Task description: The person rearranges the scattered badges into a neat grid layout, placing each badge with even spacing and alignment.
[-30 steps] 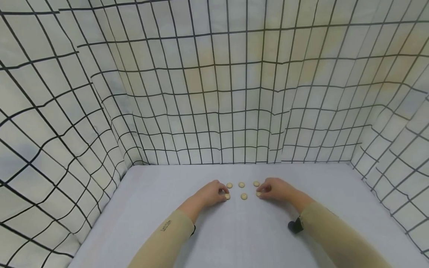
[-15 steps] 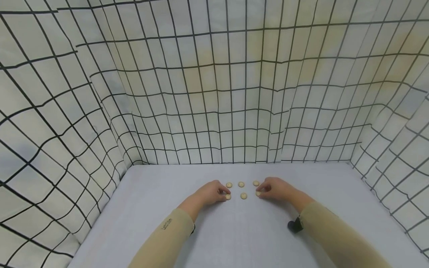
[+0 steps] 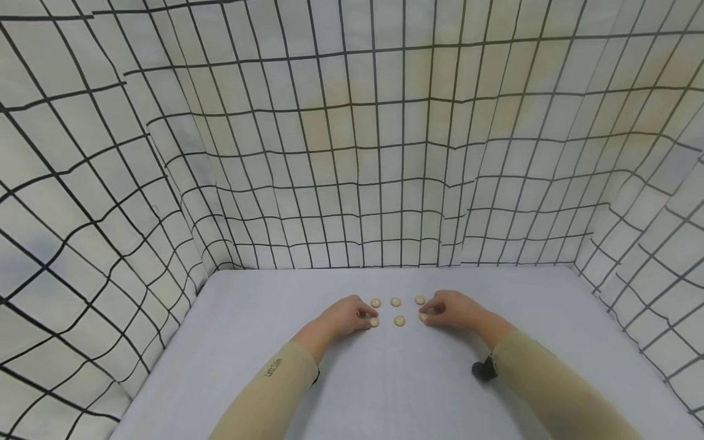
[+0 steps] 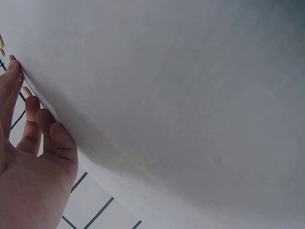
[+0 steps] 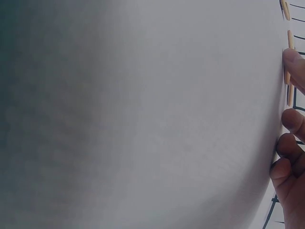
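Observation:
In the head view, several small round wooden discs with faint marks on top lie on the white tabletop in two rows. With thumb and index finger, my left hand (image 3: pixel 346 316) pinches the edge of the near-left wooden disc (image 3: pixel 374 322). Opposite, my right hand (image 3: pixel 451 310) pinches the near-right wooden disc (image 3: pixel 423 317), partly covered by the fingertips. Between them lies the near-middle disc (image 3: pixel 399 321). The far row has a left disc (image 3: pixel 376 302), a middle disc (image 3: pixel 395 302) and a right disc (image 3: pixel 420 300). Both wrist views catch the discs only edge-on.
The white-covered table (image 3: pixel 385 391) ends at a back wall (image 3: pixel 341 201) of white cloth with a black grid. Similar gridded walls stand left and right. A dark device (image 3: pixel 484 370) is strapped at the right wrist.
The near-left disc has shifted very slightly right with my left fingers. My right hand stays almost still at its disc, and the other discs keep their places.

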`<move>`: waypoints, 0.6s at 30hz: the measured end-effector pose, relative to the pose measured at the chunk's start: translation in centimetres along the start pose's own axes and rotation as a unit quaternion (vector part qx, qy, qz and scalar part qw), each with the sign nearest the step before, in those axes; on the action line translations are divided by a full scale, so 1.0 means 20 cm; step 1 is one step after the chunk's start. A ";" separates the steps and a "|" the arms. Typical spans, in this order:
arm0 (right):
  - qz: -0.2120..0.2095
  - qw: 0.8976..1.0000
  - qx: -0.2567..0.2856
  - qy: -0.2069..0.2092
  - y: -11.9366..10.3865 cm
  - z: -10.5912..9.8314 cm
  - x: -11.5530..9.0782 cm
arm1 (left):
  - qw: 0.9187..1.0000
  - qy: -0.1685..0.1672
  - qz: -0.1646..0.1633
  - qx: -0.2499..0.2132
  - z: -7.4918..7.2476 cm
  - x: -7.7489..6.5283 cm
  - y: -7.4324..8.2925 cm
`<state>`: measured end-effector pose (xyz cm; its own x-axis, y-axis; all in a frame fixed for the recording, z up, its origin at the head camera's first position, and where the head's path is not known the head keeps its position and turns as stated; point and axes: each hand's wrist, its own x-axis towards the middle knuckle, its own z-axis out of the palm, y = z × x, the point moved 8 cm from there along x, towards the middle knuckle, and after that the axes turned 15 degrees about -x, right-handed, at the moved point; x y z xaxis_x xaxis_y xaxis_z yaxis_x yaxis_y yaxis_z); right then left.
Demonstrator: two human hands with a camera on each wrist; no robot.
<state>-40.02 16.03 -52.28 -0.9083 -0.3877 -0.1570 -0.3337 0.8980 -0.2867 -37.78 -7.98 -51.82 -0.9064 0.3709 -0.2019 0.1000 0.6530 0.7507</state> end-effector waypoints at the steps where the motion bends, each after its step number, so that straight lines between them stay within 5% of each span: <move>1: 0.001 1.000 0.000 0.000 0.00 0.00 0.00 | 1.000 0.000 0.000 0.000 0.00 0.00 0.00; 18: -0.009 1.000 -0.006 0.014 0.03 0.00 -0.02 | 1.000 0.009 0.022 0.011 -0.02 -0.03 0.04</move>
<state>-39.93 16.66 -52.31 -0.9087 -0.3987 -0.1242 -0.3540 0.8933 -0.2770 -37.30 -7.91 -50.91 -0.9077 0.3890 -0.1575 0.1498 0.6508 0.7443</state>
